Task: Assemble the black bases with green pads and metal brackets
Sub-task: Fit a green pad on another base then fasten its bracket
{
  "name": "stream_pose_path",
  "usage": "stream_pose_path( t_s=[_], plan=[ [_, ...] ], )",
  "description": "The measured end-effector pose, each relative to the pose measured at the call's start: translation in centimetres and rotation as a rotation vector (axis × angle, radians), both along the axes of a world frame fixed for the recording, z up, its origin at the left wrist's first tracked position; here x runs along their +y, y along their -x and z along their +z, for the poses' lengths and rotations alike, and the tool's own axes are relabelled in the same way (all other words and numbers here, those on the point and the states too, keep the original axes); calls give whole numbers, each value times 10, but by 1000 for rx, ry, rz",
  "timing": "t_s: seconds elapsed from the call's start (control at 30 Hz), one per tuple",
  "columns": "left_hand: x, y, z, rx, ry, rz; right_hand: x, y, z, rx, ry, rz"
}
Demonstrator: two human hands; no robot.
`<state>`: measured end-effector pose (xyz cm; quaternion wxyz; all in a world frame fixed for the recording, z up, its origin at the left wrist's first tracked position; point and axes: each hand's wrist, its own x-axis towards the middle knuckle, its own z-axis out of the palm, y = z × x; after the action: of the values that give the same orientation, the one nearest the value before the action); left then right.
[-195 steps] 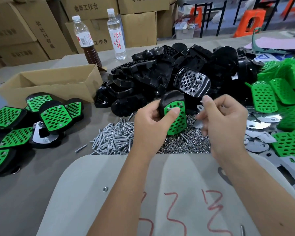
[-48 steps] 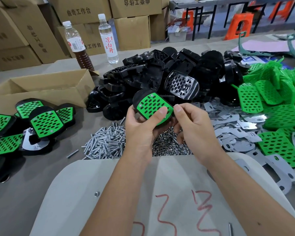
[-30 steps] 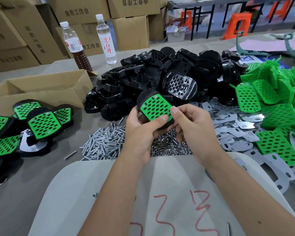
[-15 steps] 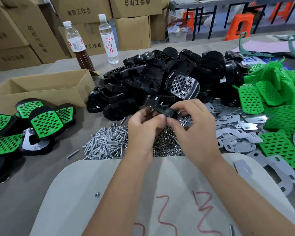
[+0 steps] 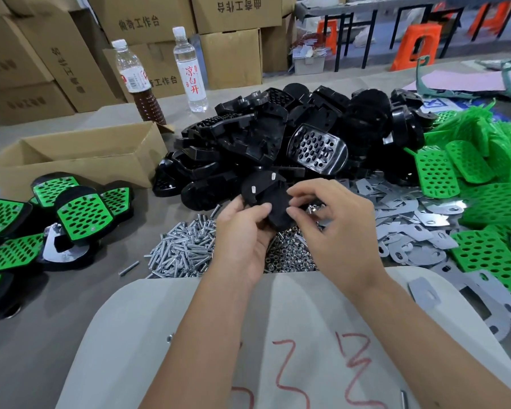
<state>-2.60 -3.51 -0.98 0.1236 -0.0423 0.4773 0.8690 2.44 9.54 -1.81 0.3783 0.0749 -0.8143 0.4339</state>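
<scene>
Screws [image 5: 263,182] poke up through the black base [image 5: 265,202] in the middle of the frame. The base is turned back side up, so the left hand [image 5: 242,231] grips it from below to keep it steady. The right hand [image 5: 334,228] has its fingers curled beside the base; whether they pinch a small part I cannot tell. Nuts [image 5: 289,255] lie in a pile on the worktop [image 5: 42,335] right under the hands, easy to grab. Metal brackets [image 5: 404,228] and green pads [image 5: 490,202] wait at the right.
</scene>
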Motion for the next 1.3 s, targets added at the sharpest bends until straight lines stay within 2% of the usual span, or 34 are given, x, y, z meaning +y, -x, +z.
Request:
stream_pose_path(
  t_s=[0.23, 0.47, 0.67, 0.77, 0.8, 0.87, 0.9, 0.97, 1.07, 1.17, 1.3],
  plan=[
    [2, -5, 1, 115, 123, -85, 3, -3, 1, 20, -115, -135],
    [1, -4, -1, 119, 123, -60, 0, -4, 6, 61, -246, -115],
    [2, -2, -1, 187, 165, -7, -3, -3, 3, 76, -176, -27],
    [3, -1, -3, 203, 193, 16, -5, -3, 5, 84, -11, -18],
    [3, -1, -3, 196, 192, 16, -3, -3, 6, 101, 30, -68],
    [4, -1, -5, 176, 174, 9, 10, -1, 6, 103, -34, -307],
    [5, -1, -6, 170, 166, 5, 21, 0, 5, 45, -91, -437],
    [6, 0, -7, 168, 144, -4, 43, 2, 2, -206, -208, -611],
    [6, 1, -9, 186, 159, -15, 54, 5, -2, -574, -345, -604],
    [7, -1, -10, 206, 199, -11, 48, 9, -5, -647, -463, -538],
    [6, -2, -8, 207, 211, 3, 52, 12, -5, -618, -358, -539]
  ],
)
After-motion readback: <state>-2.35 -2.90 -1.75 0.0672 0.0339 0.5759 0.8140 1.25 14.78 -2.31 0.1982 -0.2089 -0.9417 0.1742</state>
